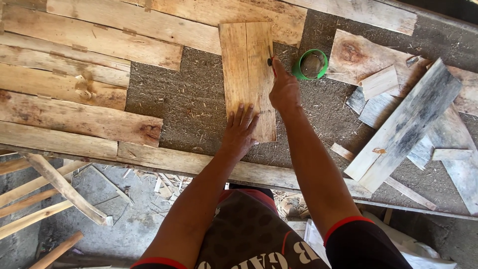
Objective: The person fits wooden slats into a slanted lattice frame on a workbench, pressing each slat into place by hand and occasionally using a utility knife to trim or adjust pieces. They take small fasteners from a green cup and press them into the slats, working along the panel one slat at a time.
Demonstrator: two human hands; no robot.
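Pale wooden board (247,79) flat on sawdust-strewn workbench (189,104), long axis running away from the body, far end overlapping the planks (99,40) at the back, near end just short of the bench edge. Left hand (240,132) pressed flat on the near end, fingers spread, gripping nothing; right hand (285,89) at the right edge, arm extended, closed on a small dark-tipped marking tool (271,61), mostly hidden, kind not determinable. Green-rimmed tin (312,65) just right of that hand.
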